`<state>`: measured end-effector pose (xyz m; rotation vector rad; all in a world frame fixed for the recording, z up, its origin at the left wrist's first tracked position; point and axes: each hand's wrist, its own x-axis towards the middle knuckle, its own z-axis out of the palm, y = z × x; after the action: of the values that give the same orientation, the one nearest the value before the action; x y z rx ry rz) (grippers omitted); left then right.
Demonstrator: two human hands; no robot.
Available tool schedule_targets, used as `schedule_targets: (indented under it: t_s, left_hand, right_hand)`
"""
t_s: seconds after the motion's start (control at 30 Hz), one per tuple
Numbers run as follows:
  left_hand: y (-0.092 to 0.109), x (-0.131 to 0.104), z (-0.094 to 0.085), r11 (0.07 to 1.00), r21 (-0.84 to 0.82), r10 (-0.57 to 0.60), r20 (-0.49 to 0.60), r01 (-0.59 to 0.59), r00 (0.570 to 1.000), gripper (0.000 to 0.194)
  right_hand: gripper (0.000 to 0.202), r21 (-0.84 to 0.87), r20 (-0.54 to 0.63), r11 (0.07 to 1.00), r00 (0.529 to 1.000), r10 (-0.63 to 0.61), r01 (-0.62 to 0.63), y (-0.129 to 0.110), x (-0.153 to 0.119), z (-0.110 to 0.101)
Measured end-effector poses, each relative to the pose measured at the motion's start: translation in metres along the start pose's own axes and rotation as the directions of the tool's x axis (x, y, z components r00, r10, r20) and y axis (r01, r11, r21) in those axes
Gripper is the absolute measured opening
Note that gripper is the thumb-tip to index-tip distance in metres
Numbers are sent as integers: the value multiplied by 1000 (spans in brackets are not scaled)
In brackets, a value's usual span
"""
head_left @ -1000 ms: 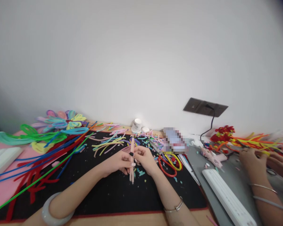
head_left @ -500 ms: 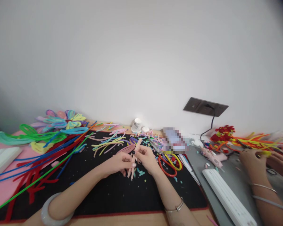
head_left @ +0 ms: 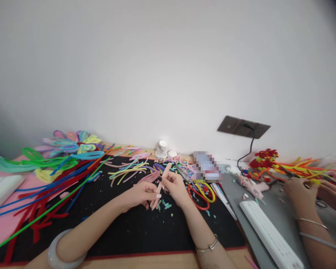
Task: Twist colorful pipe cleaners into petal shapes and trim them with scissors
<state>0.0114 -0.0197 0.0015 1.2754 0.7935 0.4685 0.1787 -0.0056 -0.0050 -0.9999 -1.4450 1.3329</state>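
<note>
The pipe-cleaner bundle (head_left: 165, 172) is above the mat (head_left: 120, 233), before the cup (head_left: 161, 150), left of the scissors (head_left: 201, 191); left of the cup lie pipe-cleaner flowers (head_left: 70, 143). Farther right, a glue gun (head_left: 254, 187) lies behind a power strip (head_left: 271, 233).

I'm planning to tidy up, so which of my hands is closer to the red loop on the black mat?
Right. Your right hand is just left of the red loop; your left hand is farther left, beyond the right one.

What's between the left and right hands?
Head view: a bundle of pale pink strips, pinched by the left hand and, higher up, the right hand.
</note>
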Motion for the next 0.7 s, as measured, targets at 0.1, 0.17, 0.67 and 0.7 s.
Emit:
schedule_targets:
  t_s: [0.1,0.17,0.67,0.7]
  left_hand:
    - [0,0,0,1000,-3,-4,-5,4,1000,30]
    - [-1,0,0,1000,-7,16,-13,-17,1000,31]
    - [-3,4,2,992,95,99,-113,-88,989,28]
    - [-3,4,2,988,107,122,-125,-109,985,28]
  right_hand:
    - [24,1,-3,1000,1000,5,-5,0,0,0]
    - [25,0,-8,1000,1000,11,-11,0,0,0]
    - [22,78,-115,995,992,-56,65,-4,1,-5]
    - [23,90,-125,993,990,-59,70,-4,1,-6]
